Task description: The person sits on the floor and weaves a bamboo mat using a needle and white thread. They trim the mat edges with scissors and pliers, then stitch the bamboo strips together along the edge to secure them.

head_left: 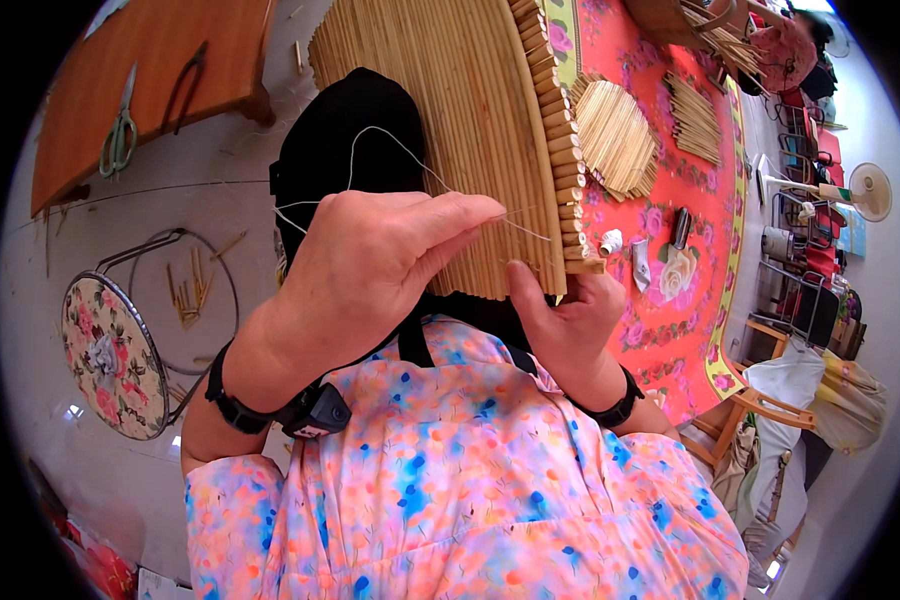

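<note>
A panel of straw-coloured sticks (470,110), laid side by side, rests across my lap. Along its right edge runs a row of cut stick ends (562,130). My left hand (380,250) is above the panel, thumb and fingers pinched on a thin white thread (354,150). The thread loops up behind the hand, and fine strands reach from the fingertips toward the right edge. Whether a needle is there I cannot tell. At the panel's near right corner, my right hand (570,310) grips the edge, thumb on top and fingers curled around the side.
At right, a red floral cloth (660,340) bears a smaller stick panel (615,135), a stick bundle (693,118) and a dark cylinder (681,228). Scissors (120,135) and pliers (185,85) lie on a wooden table (80,110). A floral round stool (115,355) stands left; a fan (868,192) is far right.
</note>
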A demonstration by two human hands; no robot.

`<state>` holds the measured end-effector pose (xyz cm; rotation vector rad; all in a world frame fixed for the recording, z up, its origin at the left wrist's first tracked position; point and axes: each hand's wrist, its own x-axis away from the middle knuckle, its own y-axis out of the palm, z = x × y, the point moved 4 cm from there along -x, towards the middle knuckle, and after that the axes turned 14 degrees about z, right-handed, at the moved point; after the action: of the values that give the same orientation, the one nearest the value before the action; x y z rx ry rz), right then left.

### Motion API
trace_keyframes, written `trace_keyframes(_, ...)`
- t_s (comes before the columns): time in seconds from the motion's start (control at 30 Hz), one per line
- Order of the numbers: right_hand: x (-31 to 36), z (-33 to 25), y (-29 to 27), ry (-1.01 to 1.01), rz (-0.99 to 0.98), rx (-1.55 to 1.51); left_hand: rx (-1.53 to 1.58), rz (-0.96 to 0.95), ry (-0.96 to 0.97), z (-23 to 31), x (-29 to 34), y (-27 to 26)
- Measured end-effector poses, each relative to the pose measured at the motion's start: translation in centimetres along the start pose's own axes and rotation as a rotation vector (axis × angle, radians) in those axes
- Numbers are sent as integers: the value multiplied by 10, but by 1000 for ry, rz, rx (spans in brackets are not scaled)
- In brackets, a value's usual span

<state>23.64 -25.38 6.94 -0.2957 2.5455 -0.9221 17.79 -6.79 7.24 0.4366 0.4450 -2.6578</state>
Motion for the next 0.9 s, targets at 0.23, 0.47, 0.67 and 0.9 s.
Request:
trace_keyframes(0.23, 2, 0, 2, -48, 15, 70, -119, 19, 134, 7, 0, -3)
trace_keyframes(0.47, 2, -4, 2, -109, 46, 89, -146, 1, 150, 6, 1, 0)
trace_keyframes(0.67, 3, -4, 2, -123, 50, 105, -155, -10, 166, 8, 0, 0)
trace_keyframes(0.9, 4, -3, 2, -152, 54, 120, -147, -12, 173, 9, -1, 0)
